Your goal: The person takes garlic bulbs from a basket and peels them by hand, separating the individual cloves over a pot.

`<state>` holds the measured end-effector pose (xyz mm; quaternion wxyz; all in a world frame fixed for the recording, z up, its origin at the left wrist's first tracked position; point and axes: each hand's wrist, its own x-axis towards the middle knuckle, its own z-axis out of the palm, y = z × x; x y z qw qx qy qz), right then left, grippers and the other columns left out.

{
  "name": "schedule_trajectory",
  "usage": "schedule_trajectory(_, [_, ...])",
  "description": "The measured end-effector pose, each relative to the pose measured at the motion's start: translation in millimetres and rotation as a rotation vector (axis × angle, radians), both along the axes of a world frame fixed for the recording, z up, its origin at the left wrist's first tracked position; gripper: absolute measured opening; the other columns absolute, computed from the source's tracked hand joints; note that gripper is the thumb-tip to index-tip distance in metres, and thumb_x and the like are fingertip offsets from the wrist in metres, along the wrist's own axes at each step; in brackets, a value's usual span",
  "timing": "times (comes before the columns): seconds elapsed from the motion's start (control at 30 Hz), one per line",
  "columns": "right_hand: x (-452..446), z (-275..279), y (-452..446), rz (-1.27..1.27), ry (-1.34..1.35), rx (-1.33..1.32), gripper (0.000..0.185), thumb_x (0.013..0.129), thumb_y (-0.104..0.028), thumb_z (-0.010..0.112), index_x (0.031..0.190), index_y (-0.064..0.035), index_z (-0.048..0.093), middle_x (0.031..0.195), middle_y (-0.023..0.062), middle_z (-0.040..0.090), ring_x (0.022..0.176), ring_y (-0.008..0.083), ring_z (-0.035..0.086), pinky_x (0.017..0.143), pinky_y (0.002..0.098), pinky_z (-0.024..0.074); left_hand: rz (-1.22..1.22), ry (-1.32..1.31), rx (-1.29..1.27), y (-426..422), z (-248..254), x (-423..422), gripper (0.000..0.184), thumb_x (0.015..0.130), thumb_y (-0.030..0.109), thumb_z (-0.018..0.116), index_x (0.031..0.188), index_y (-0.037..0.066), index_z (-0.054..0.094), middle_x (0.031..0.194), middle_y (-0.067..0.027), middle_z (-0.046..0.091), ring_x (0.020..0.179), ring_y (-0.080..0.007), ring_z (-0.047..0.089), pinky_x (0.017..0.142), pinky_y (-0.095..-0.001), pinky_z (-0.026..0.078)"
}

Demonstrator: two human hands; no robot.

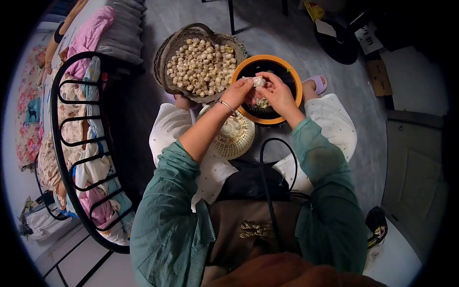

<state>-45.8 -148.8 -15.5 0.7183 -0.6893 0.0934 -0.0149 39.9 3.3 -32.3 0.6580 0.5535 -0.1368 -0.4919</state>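
A whitish garlic bulb (259, 82) is pinched between my two hands, over a dark tub (297, 81) with an orange rim. My left hand (238, 93), with a bracelet at the wrist, grips it from the left. From the other side, the fingers of my right hand (278, 94) close round it. Pale scraps that look like garlic skins (261, 102) lie in the tub below. To the left stands a woven basket (161, 67) heaped with garlic bulbs (201, 66). A cream plastic colander (234, 146) sits nearer me, partly under my left forearm.
A black metal bed frame (62, 158) with bedding runs along the left, where another person's arm (61, 36) shows. Dark furniture legs (231, 16) stand beyond the basket. A cardboard box (379, 77) and a grey door-like panel (413, 162) are on the right. A black cable (263, 165) loops before me.
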Motion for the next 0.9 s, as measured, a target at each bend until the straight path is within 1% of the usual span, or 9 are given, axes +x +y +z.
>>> schedule_trajectory(0.2, [0, -2, -1, -0.072, -0.151, -0.350, 0.035, 0.079, -0.001, 0.062, 0.112, -0.0068, 0.054, 0.104, 0.0078, 0.052, 0.075, 0.0139, 0.057, 0.067, 0.0244, 0.0477, 0.156, -0.350, 0.286, -4, -6, -3, 0.026, 0.090, 0.020, 0.054, 0.108, 0.002, 0.052, 0.083, -0.0037, 0.058, 0.065, -0.0109, 0.055, 0.061, -0.0232, 0.046])
schedule_trajectory(0.27, [0, 0, -1, -0.066, -0.130, -0.372, 0.036, 0.078, -0.002, 0.062, 0.112, -0.0075, 0.054, 0.104, 0.0079, 0.052, 0.077, 0.0139, 0.056, 0.067, 0.0252, 0.0475, 0.293, -0.755, 0.212, -4, -3, -6, 0.027, 0.085, 0.013, 0.060, 0.107, 0.001, 0.052, 0.085, -0.0024, 0.056, 0.069, -0.0090, 0.052, 0.066, -0.0225, 0.045])
schedule_trajectory(0.4, [1, -8, 1, -0.111, -0.078, -0.257, 0.034, 0.079, -0.004, 0.062, 0.112, -0.0072, 0.055, 0.103, 0.0087, 0.053, 0.075, 0.0139, 0.056, 0.066, 0.0251, 0.0473, 0.216, -0.634, 0.174, -4, 19, -6, 0.029, 0.084, 0.013, 0.062, 0.108, 0.001, 0.052, 0.086, -0.0023, 0.056, 0.073, -0.0091, 0.052, 0.069, -0.0223, 0.045])
schedule_trajectory(0.47, [3, -13, -1, -0.053, 0.086, -0.225, 0.032, 0.084, -0.002, 0.056, 0.116, -0.0023, 0.052, 0.107, 0.0050, 0.054, 0.085, 0.0068, 0.056, 0.070, 0.0207, 0.0489, 0.194, -0.687, 0.177, -4, 15, -6, 0.028, 0.085, 0.013, 0.062, 0.108, 0.001, 0.052, 0.087, -0.0025, 0.056, 0.073, -0.0092, 0.053, 0.069, -0.0225, 0.046])
schedule_trajectory(0.6, [3, -10, 0, -0.036, 0.018, -0.142, 0.032, 0.087, -0.004, 0.054, 0.119, -0.0017, 0.051, 0.108, 0.0067, 0.055, 0.090, 0.0082, 0.056, 0.074, 0.0214, 0.0489, 0.176, -0.576, 0.144, -5, 4, -4, 0.027, 0.086, 0.014, 0.060, 0.109, 0.001, 0.052, 0.087, -0.0022, 0.057, 0.073, -0.0089, 0.054, 0.067, -0.0232, 0.046])
schedule_trajectory(0.77, [2, -3, 0, -0.003, -0.039, -0.237, 0.036, 0.088, -0.004, 0.053, 0.124, -0.0014, 0.048, 0.117, 0.0071, 0.052, 0.100, 0.0115, 0.055, 0.083, 0.0237, 0.0470, 0.119, -0.222, 0.046, -2, 7, -1, 0.032, 0.088, 0.018, 0.059, 0.114, 0.002, 0.050, 0.088, -0.0024, 0.057, 0.071, -0.0083, 0.054, 0.065, -0.0216, 0.047])
schedule_trajectory(0.8, [2, -4, 0, -0.003, -0.039, -0.237, 0.036, 0.088, -0.004, 0.053, 0.124, -0.0014, 0.048, 0.117, 0.0071, 0.052, 0.100, 0.0115, 0.055, 0.083, 0.0237, 0.0470, 0.119, -0.222, 0.046, -2, 7, -1, 0.032, 0.088, 0.018, 0.059, 0.114, 0.002, 0.050, 0.088, -0.0024, 0.057, 0.071, -0.0083, 0.054, 0.065, -0.0216, 0.047])
schedule_trajectory(0.87, [1, -6, 1, 0.043, -0.051, -0.068, 0.037, 0.090, -0.004, 0.050, 0.126, -0.0008, 0.045, 0.119, 0.0083, 0.051, 0.105, 0.0128, 0.053, 0.088, 0.0252, 0.0455, 0.165, -0.151, -0.057, -4, 6, -1, 0.031, 0.087, 0.018, 0.059, 0.112, 0.001, 0.050, 0.079, -0.0020, 0.056, 0.065, -0.0069, 0.052, 0.056, -0.0204, 0.042])
schedule_trajectory(0.9, [0, -5, 2, 0.043, -0.052, -0.068, 0.037, 0.090, -0.004, 0.050, 0.126, -0.0008, 0.045, 0.119, 0.0083, 0.051, 0.105, 0.0128, 0.053, 0.088, 0.0252, 0.0455, 0.165, -0.151, -0.057, -3, 9, -1, 0.031, 0.087, 0.018, 0.059, 0.112, 0.001, 0.050, 0.079, -0.0020, 0.056, 0.065, -0.0069, 0.052, 0.056, -0.0204, 0.042])
